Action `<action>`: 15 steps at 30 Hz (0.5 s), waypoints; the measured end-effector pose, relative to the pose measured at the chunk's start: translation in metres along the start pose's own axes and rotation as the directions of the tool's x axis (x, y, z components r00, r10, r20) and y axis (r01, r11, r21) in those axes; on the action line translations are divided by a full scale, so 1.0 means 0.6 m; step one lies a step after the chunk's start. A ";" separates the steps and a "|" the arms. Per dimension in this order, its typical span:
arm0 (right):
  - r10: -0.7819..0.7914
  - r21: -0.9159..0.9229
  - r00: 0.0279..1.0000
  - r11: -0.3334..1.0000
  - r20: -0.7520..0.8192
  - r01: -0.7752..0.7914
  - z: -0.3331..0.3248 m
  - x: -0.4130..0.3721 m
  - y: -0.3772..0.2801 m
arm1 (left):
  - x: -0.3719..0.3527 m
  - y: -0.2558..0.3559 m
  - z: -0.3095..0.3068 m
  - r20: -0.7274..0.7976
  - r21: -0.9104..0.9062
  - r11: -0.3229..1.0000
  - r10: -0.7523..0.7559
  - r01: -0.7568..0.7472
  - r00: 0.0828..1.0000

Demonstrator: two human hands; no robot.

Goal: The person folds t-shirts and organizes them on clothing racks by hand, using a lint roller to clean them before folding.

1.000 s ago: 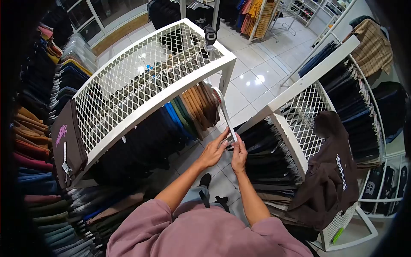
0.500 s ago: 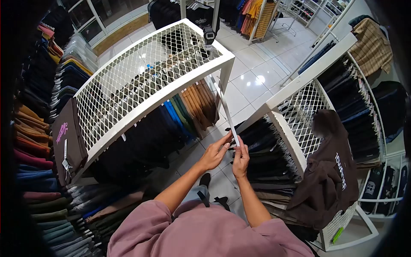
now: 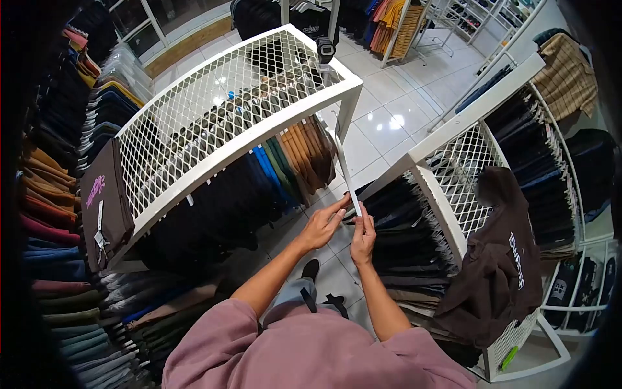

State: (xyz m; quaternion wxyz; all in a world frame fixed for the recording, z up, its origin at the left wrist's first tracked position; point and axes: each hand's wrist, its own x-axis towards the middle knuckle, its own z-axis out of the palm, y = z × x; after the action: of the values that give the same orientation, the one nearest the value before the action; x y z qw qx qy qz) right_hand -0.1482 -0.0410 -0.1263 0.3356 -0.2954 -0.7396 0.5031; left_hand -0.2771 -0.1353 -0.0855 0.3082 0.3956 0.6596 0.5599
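A long, slim pale rod [image 3: 346,170] slants up and away in front of me, with a thin curved hook at its far end near the rack's corner. My right hand [image 3: 363,241] is closed around its near end, thumb pointing up along it. From the left side, my left hand [image 3: 319,228] meets the rod with its index finger and thumb at the edge; its other fingers are partly hidden. Beyond the rod, brown and tan trousers [image 3: 304,155] hang under a white mesh-topped rack [image 3: 246,126].
A second white rack [image 3: 440,201] stands to the right, dark trousers [image 3: 402,240] hanging below and a brown hooded sweatshirt [image 3: 489,272] draped over it. On the left rack lies a folded brown garment [image 3: 103,201]. Rows of hanging clothes [image 3: 48,214] line the left side. Tiled floor [image 3: 382,129] shows between racks.
The view has shifted slightly, so the racks sit a little further right. Both hands keep nearly the same place on the rod.
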 end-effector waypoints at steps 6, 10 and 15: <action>0.014 0.007 1.000 1.000 0.005 -0.014 0.006 -0.003 -0.001 | -0.010 0.007 -0.004 -0.016 -0.040 0.999 -0.026 0.025 1.000; 0.047 -0.021 0.999 0.999 0.019 -0.046 0.016 0.006 -0.004 | 0.003 -0.013 -0.014 -0.012 0.014 1.000 -0.010 0.010 1.000; 0.021 0.006 1.000 1.000 0.002 -0.021 0.030 0.015 0.004 | 0.013 -0.019 -0.020 -0.011 0.025 0.999 -0.042 0.042 0.999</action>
State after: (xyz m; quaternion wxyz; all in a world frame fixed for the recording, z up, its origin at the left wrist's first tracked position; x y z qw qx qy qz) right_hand -0.1678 -0.0432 -0.1316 0.3303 -0.3016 -0.7354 0.5092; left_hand -0.2934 -0.1351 -0.0940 0.3115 0.3826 0.6762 0.5471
